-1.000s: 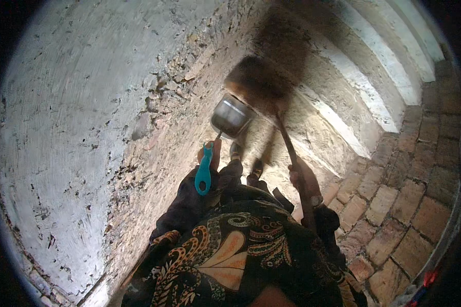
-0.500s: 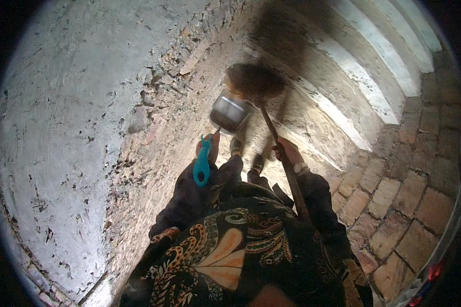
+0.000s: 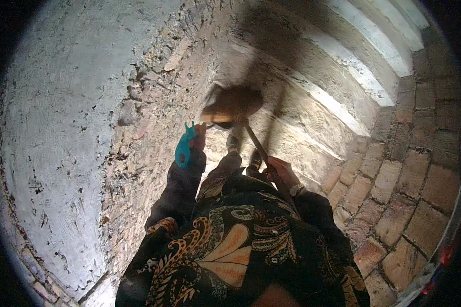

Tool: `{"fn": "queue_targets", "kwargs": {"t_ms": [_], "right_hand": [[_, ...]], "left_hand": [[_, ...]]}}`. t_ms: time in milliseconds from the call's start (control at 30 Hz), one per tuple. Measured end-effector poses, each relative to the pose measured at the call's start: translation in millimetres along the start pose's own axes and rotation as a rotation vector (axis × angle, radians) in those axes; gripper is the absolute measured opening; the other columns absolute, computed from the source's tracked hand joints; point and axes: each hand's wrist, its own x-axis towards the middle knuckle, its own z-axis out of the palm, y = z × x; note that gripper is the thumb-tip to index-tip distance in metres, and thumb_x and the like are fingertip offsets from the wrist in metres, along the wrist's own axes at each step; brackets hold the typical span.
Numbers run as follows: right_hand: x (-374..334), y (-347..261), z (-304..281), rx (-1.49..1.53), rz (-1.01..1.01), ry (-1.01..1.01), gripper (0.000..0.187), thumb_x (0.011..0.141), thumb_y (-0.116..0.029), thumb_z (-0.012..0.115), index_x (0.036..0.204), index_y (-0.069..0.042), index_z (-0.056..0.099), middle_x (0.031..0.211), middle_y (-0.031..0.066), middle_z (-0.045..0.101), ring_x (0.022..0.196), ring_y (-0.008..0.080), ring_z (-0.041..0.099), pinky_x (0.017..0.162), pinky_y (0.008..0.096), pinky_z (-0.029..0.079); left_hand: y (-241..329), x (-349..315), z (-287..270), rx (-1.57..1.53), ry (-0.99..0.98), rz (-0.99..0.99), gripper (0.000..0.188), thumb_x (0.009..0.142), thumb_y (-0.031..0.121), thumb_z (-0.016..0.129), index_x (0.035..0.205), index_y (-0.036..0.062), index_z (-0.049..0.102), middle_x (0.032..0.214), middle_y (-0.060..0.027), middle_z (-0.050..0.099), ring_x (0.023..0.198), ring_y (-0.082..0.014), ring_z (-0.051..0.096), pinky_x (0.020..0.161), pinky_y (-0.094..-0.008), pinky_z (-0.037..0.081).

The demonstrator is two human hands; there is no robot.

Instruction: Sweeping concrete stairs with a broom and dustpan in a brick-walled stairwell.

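My left hand (image 3: 200,137) grips a teal plastic handle (image 3: 184,146), held out in front of me near the foot of the wall. The metal pan seen on that handle earlier is now almost hidden behind the broom head. My right hand (image 3: 281,171) is closed around a thin wooden broom stick (image 3: 256,145) that slants up and to the left. The brown, bristly broom head (image 3: 233,104) is motion-blurred, just above my left hand. A dark patterned garment (image 3: 230,245) covers both of my arms.
A whitewashed wall with flaking plaster (image 3: 71,128) fills the left side, with bare crumbling brick (image 3: 153,102) at its base. Whitewashed steps (image 3: 363,66) run across the upper right. A brick floor (image 3: 399,194) lies to the right. My foot (image 3: 234,142) shows below the broom head.
The broom head has swung left and down across the metal pan, covering it. My right hand has slid along the stick. The teal handle stays in much the same place.
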Motion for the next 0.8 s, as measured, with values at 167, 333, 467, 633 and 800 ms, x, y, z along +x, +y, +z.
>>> {"fn": "queue_targets", "kwargs": {"t_ms": [167,333,467,633,800], "right_hand": [[-84,-26,18,0.124,-0.046,-0.068,0.031,0.085,-0.022,0.047,0.105,0.000,0.051,0.084,0.0059,0.055,0.056,0.0121,0.050,0.049,0.0249,0.042],[-93,-1,-37,-0.506,-0.596,0.251,0.035,0.083,-0.030,0.050,0.107,-0.005,0.048,0.073,0.0074,0.055,0.049,0.0094,0.047,0.045,0.0229,0.041],[-62,-29,-72,0.005,-0.294,0.228,0.029,0.084,-0.031,0.048,0.096,-0.004,0.047,0.069,0.0072,0.052,0.046,0.0069,0.045,0.039,0.0183,0.040],[-18,-22,-118,0.319,-0.124,0.272,0.033,0.085,-0.038,0.046,0.081,-0.005,0.048,0.048,-0.0052,0.042,0.034,0.0026,0.037,0.030,0.0157,0.032],[-9,31,-85,-0.052,-0.196,0.220,0.029,0.084,-0.031,0.049,0.095,-0.004,0.049,0.067,0.0079,0.053,0.044,0.0098,0.046,0.039,0.0208,0.040]], "left_hand": [[15,-2,-10,0.040,-0.037,-0.055,0.029,0.080,0.034,0.054,0.067,0.0082,0.051,0.048,-0.0012,0.042,0.037,-0.0106,0.042,0.033,-0.0231,0.038],[24,-5,0,-0.063,0.008,-0.074,0.031,0.080,0.035,0.052,0.066,0.0073,0.050,0.048,-0.0020,0.042,0.037,-0.0115,0.042,0.033,-0.0245,0.037],[1,-4,-8,0.068,0.015,-0.111,0.034,0.081,0.037,0.050,0.066,0.0066,0.051,0.048,-0.0024,0.042,0.037,-0.0128,0.042,0.033,-0.0251,0.036],[-1,1,1,0.055,-0.017,-0.090,0.033,0.080,0.037,0.052,0.067,0.0070,0.051,0.048,-0.0013,0.040,0.039,-0.0126,0.042,0.034,-0.0252,0.036],[-8,3,0,0.074,0.024,0.025,0.031,0.079,0.035,0.056,0.067,0.0068,0.051,0.050,-0.0008,0.041,0.040,-0.0118,0.042,0.034,-0.0254,0.037]]}}
